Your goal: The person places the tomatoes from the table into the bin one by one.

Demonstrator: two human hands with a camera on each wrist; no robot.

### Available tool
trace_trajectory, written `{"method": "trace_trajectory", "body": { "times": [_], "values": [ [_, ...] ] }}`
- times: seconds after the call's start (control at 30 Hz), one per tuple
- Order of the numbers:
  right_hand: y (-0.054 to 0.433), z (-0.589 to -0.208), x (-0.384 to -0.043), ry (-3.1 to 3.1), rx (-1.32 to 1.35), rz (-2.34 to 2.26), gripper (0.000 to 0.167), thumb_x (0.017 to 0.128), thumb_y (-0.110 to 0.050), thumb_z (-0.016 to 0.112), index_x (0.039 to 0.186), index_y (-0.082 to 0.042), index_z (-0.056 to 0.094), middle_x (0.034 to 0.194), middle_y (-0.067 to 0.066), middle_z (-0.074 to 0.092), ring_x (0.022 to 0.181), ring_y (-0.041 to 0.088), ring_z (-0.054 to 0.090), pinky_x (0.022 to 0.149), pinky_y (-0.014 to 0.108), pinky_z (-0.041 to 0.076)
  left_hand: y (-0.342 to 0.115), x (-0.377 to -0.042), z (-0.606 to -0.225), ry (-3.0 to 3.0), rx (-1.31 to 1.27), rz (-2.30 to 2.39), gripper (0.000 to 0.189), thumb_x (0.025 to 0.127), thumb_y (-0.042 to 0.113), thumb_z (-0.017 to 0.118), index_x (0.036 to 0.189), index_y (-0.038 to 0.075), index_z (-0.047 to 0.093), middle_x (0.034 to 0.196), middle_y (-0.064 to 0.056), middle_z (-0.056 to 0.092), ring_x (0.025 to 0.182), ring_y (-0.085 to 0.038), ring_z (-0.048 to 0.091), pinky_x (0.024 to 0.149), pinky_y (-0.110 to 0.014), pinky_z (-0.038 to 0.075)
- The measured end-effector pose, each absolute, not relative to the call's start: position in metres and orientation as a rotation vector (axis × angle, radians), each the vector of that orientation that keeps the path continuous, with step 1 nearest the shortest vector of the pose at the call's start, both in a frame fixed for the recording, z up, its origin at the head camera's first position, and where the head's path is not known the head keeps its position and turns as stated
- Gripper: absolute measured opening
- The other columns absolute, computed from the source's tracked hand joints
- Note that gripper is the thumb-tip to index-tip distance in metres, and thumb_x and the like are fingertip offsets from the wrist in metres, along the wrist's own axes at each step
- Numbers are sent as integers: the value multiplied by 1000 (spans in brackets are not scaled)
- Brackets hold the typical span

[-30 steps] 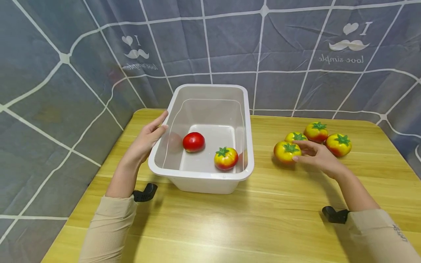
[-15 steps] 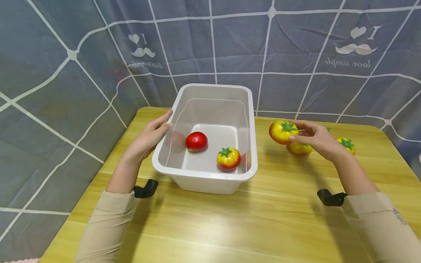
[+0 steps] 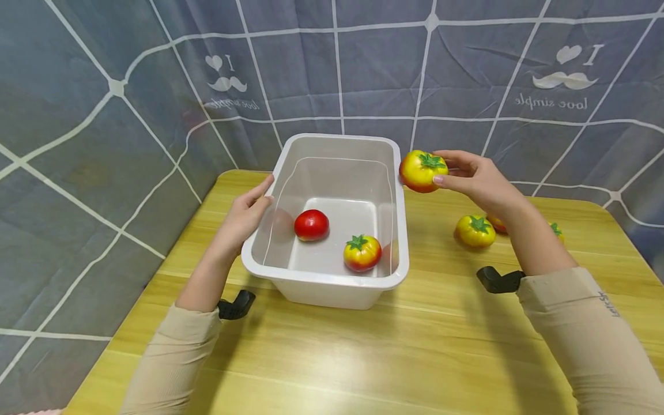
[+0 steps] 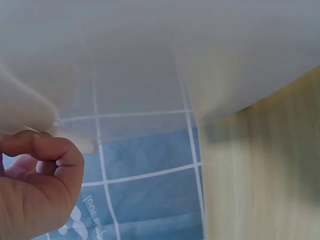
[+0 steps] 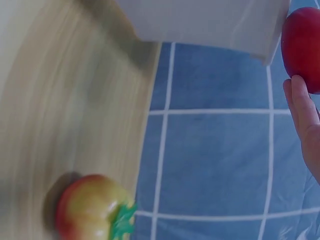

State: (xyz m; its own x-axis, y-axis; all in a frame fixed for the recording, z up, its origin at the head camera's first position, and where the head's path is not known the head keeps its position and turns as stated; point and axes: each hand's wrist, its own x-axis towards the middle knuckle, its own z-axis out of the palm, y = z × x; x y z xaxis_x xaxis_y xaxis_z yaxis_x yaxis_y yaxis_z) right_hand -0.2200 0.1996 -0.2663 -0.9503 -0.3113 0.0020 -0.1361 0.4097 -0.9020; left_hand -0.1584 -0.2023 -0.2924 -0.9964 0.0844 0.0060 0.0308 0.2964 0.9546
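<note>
A white plastic bin (image 3: pixel 324 279) stands on the table, and my left hand (image 3: pixel 241 222) holds its left rim, thumb and fingers at the edge. Inside lie a smooth red tomato (image 3: pixel 312 225) and a yellow-red tomato (image 3: pixel 362 253) with a green leafy top. Up at the bin's right rim, my right hand (image 3: pixel 479 180) pinches another yellow-red tomato (image 3: pixel 422 171) between thumb and fingers, lifted off the table. The left wrist view shows the curled left fingers (image 4: pixel 62 155) against the bin's underside edge. In the right wrist view the held tomato's red underside (image 5: pixel 302 47) shows.
Right of the bin, a yellow tomato (image 3: pixel 474 231) sits on the wooden table (image 3: pixel 321 357). Two more, a tomato (image 3: pixel 496 223) and another tomato (image 3: pixel 557 232), are partly hidden by the right forearm. A grey-blue curtain (image 3: pixel 373 69) hangs behind and at left.
My right hand has lifted a yellow-red tomato from the group on the table and carried it up and left to the bin's right rim. The left hand keeps its hold on the bin.
</note>
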Motion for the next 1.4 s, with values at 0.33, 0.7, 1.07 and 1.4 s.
{"method": "trace_trajectory", "body": {
  "times": [0.33, 0.7, 1.07, 1.4],
  "values": [
    [173, -258, -230, 2380, -497, -1719, 53, 88, -16, 64, 137, -7, 44, 129, 7, 47, 105, 19, 49, 85, 18, 47, -202, -161, -292, 2411, 103, 1885, 54, 97, 20, 47, 148, 19, 27, 141, -18, 40, 115, -38, 48, 90, -45, 46],
    [155, -264, -237, 2309, -500, -1777, 55, 88, -15, 65, 138, -6, 44, 130, 10, 45, 106, 21, 48, 85, 19, 47, -201, -161, -291, 2441, 71, 1862, 56, 96, 17, 50, 147, 18, 29, 117, -29, 50, 99, -31, 55, 84, -39, 50],
    [146, -264, -239, 2298, -526, -1762, 54, 88, -12, 63, 137, -5, 44, 132, 9, 45, 107, 22, 47, 84, 19, 46, -199, -161, -291, 2461, 46, 1856, 56, 95, 18, 52, 147, 18, 31, 107, -27, 53, 84, -15, 60, 81, -39, 52],
    [146, -266, -240, 2285, -507, -1739, 55, 89, -14, 62, 139, -7, 41, 133, 10, 45, 109, 21, 47, 90, 23, 45, -200, -160, -292, 2447, 17, 1857, 56, 95, 19, 52, 147, 21, 31, 106, -25, 53, 93, -27, 58, 80, -37, 52]
  ]
}}
